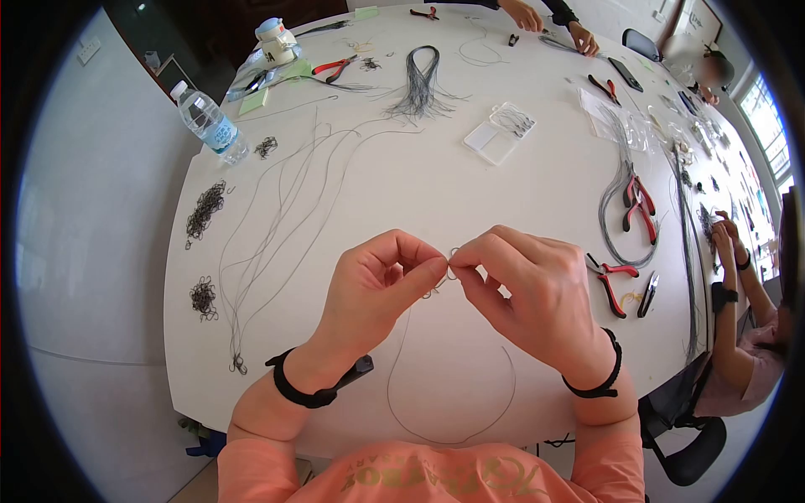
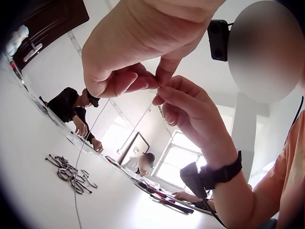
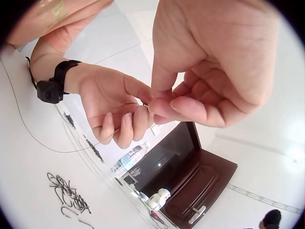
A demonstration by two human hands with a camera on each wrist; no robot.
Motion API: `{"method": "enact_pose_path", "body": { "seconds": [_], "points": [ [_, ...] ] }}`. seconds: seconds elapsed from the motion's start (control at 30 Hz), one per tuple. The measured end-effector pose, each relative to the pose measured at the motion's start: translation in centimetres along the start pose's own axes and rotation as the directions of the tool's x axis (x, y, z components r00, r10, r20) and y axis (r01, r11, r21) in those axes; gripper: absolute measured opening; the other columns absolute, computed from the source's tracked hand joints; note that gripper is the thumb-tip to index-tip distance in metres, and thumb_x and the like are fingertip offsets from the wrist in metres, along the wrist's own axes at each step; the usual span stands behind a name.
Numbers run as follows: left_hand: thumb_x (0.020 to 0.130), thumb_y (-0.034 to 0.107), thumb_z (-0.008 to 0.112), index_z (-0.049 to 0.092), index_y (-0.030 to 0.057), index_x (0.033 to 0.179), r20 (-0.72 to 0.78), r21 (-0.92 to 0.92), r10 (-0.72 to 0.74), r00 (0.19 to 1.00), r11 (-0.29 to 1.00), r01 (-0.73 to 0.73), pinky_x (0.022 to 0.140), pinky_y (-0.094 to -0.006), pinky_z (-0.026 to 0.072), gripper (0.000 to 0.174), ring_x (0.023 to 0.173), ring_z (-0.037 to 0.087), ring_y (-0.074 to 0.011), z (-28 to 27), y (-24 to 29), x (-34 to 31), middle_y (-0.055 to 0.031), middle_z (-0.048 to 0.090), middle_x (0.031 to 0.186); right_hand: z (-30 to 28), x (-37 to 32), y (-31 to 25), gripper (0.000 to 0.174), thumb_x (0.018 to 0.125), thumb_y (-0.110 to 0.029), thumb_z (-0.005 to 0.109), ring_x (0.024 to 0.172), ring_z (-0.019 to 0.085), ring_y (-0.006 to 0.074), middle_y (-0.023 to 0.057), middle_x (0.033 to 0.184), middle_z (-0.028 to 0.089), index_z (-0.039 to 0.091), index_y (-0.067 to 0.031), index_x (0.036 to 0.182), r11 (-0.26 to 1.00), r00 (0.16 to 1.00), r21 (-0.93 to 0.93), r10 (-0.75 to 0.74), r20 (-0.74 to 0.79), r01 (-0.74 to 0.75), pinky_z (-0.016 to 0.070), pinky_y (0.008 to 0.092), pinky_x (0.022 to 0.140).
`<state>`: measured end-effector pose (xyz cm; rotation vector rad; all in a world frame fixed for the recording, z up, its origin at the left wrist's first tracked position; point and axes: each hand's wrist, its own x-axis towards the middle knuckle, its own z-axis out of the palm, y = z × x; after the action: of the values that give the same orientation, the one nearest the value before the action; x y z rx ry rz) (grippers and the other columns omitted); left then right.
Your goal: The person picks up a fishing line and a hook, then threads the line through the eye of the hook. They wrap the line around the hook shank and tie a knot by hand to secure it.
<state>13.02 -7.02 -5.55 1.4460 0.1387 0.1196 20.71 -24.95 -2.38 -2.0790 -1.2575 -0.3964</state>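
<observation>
Both hands meet above the table, fingertip to fingertip. My left hand (image 1: 369, 281) pinches a thin grey line between thumb and forefinger, its other fingers curled. The free part of the line (image 1: 390, 377) droops in a wide loop toward the front edge. My right hand (image 1: 528, 289) pinches a small curved fish hook (image 1: 454, 275) against the left fingertips; fingers hide most of it. In the right wrist view, a sliver of metal (image 3: 145, 105) shows where the thumbs meet. Exactly how hook and line join cannot be told.
Piles of dark fish hooks (image 1: 204, 216) lie at the left beside several hooked lines (image 1: 277, 226). A water bottle (image 1: 210, 126) stands behind them. Red-handled pliers (image 1: 612, 285), black cutters (image 1: 648, 295) and a clear plastic box (image 1: 496, 138) lie right and ahead. Other people work around the table.
</observation>
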Motion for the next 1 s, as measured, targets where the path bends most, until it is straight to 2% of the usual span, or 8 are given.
{"method": "enact_pose_path", "body": {
  "seconds": [0.3,0.37,0.57,0.7,0.8,0.87,1.0],
  "points": [
    [0.095,0.012,0.07,0.068,0.0022,0.098,-0.05,-0.035,-0.002,0.999,0.999,0.0,0.064,-0.0178,0.044,0.01,0.07,0.055,-0.0021,0.0,-0.1,-0.1,0.0017,0.066,0.085,-0.7,0.0,0.1,0.013,0.084,-0.008,0.074,0.057,0.063,0.0203,0.0031,0.076,0.065,0.061,-0.007,0.084,0.985,0.984,0.069,0.155,0.088,-0.161,0.0457,0.0329,0.05],
    [0.096,0.012,0.07,0.069,0.0024,0.099,-0.053,-0.04,-0.004,0.999,0.999,0.002,0.064,-0.0177,0.0439,0.011,0.071,0.054,-0.0017,0.0,0.2,-0.2,0.0019,0.066,0.085,-1.0,0.0,-0.2,0.014,0.084,-0.009,0.074,0.058,0.066,0.0185,0.0044,0.079,0.068,0.061,-0.0065,0.086,0.942,0.954,0.185,0.251,0.167,-0.28,0.0472,0.0324,0.05],
    [0.095,0.012,0.071,0.069,0.0017,0.099,-0.077,-0.062,0.047,0.996,0.997,-0.052,0.063,-0.0169,0.0432,0.011,0.07,0.054,-0.0014,0.3,0.4,-0.5,0.0018,0.066,0.084,-2.1,-0.3,0.1,0.017,0.084,-0.009,0.075,0.059,0.068,0.0185,0.0063,0.086,0.071,0.06,-0.0052,0.092,0.933,0.932,0.188,0.253,0.258,-0.306,0.0489,0.0309,0.052],
    [0.095,0.011,0.071,0.069,0.0012,0.099,-0.061,-0.037,0.072,0.996,0.997,-0.074,0.062,-0.0168,0.0432,0.011,0.071,0.055,-0.0015,0.4,0.5,-0.6,0.0017,0.066,0.084,-3.0,-0.1,-0.2,0.017,0.084,-0.009,0.074,0.06,0.068,0.0187,0.0059,0.087,0.071,0.06,-0.0049,0.092,0.933,0.938,0.181,0.27,0.219,-0.311,0.049,0.031,0.052],
    [0.095,0.009,0.071,0.068,0.001,0.099,-0.052,-0.044,0.071,0.996,0.996,-0.074,0.063,-0.0175,0.0437,0.01,0.072,0.056,-0.0018,0.6,0.9,-0.9,0.0014,0.067,0.084,-3.0,-0.1,-0.6,0.015,0.085,-0.009,0.074,0.06,0.067,0.0184,0.0054,0.084,0.07,0.061,-0.0055,0.091,0.94,0.961,0.21,0.251,0.117,-0.271,0.0488,0.0311,0.051],
    [0.094,0.005,0.068,0.068,0.002,0.096,-0.056,0.008,0.032,0.998,0.999,-0.032,0.083,-0.0226,0.0479,0.004,0.087,0.061,-0.0072,0.6,1.3,-1.1,0.0001,0.067,0.091,-2.9,0.0,-1.0,0.014,0.085,-0.009,0.074,0.06,0.067,0.0181,0.0051,0.083,0.07,0.061,-0.0058,0.09,0.928,0.96,0.252,0.249,0.129,-0.274,0.0486,0.0307,0.051],
    [0.094,0.005,0.068,0.068,0.0019,0.097,-0.029,-0.058,0.037,0.999,0.998,-0.039,0.083,-0.0227,0.048,0.004,0.088,0.061,-0.0076,0.7,1.7,-1.5,-0.0003,0.068,0.091,-2.2,-0.1,-1.2,0.013,0.084,-0.007,0.073,0.059,0.066,0.0177,0.0043,0.082,0.069,0.062,-0.0063,0.089,0.937,0.968,0.252,0.218,0.126,-0.244,0.0479,0.0302,0.05]
  ]
}}
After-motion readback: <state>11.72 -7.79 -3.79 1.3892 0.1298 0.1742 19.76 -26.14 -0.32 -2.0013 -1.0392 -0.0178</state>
